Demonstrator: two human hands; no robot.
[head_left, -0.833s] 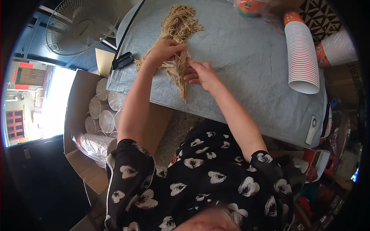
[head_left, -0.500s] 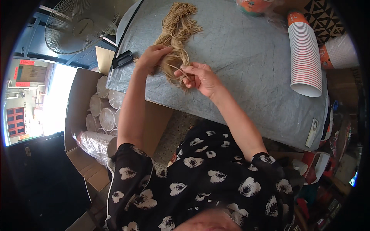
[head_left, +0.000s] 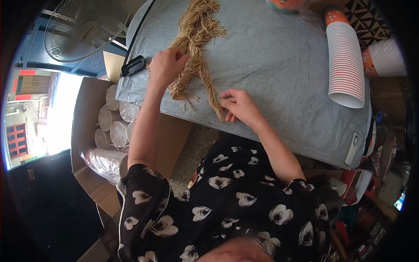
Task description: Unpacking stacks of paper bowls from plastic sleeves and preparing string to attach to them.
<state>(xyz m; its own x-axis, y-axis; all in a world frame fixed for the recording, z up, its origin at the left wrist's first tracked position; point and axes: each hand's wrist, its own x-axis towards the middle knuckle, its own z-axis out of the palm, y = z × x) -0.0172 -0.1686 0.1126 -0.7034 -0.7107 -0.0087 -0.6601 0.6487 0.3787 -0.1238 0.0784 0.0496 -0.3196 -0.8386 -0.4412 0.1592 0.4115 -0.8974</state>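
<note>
A long hank of tan string (head_left: 192, 39) lies across the grey-covered table (head_left: 270, 65), its lower end split into loose tails. On the left edge of the hank, my left hand (head_left: 167, 66) is closed with curled fingers on the string; its fingertips are partly hidden. Beside the right-hand tail, my right hand (head_left: 241, 107) pinches a thin strand of the string between thumb and forefinger, its other fingers loosely bent. The shorter left tail rests on the table below my left hand.
A black tray-like object (head_left: 133, 66) sits at the table's left edge. Stacked paper cups (head_left: 346, 65) lie on the right, above a pale flat tool (head_left: 352, 148). An open carton (head_left: 78, 131) of wrapped cups stands lower left, near a fan (head_left: 87, 30).
My right hand has moved right and slightly down, drawing a strand away from the hank. The hank's lower end now spreads into two tails. My left hand has shifted slightly.
</note>
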